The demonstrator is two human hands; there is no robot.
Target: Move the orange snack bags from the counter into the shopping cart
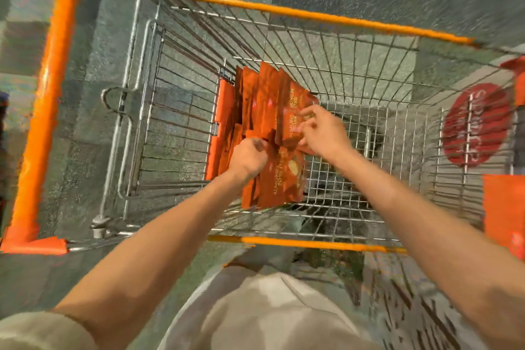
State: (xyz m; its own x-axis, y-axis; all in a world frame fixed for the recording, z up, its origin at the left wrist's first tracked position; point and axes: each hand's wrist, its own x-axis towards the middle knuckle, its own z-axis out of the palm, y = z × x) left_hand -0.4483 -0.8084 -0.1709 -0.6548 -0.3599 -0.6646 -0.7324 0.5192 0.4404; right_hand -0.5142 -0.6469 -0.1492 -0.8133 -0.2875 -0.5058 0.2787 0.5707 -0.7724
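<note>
- Both bare forearms are stretched from the near edge over the silver wire shopping cart (369, 133) with orange-trimmed rims.
- Flat orange snack bags (267, 111) are stacked inside at its left end.
- Left hand (248, 158) grip is closed on a bag; right hand (321, 131) pinches another.

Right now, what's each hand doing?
Left hand: gripping snack bags inside the cart.
Right hand: pinching one bag.
</note>
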